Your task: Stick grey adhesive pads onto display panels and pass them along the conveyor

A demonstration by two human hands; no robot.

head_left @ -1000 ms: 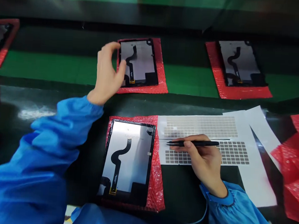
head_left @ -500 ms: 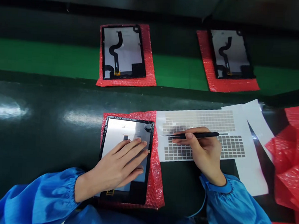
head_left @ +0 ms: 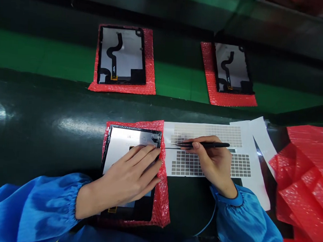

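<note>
My left hand (head_left: 130,175) lies with its fingers stretched out over a tablet-sized display panel (head_left: 118,142), its fingertips near the panel's right edge. The panel has a silvery back and a black frame, and rests on a red bubble-wrap bag (head_left: 162,207). My right hand (head_left: 216,163) pinches black tweezers (head_left: 217,145), held almost level and pointing left. Their tips hover over or touch a white sheet (head_left: 173,172) printed with rows of small grey rectangular stickers (head_left: 186,164). Whether the tips grip a sticker is too small to tell.
Two more panels, one at the back left (head_left: 127,57) and one at the back right (head_left: 236,67), lie on red bubble wrap across a green strip (head_left: 177,78). More white paper (head_left: 263,144) and a heap of red bubble wrap (head_left: 304,179) lie at the right.
The camera view has turned, so most things sit farther left. My left fingers have shifted slightly toward the panel's right edge. My right hand still grips the tweezers over the sticker sheet.
</note>
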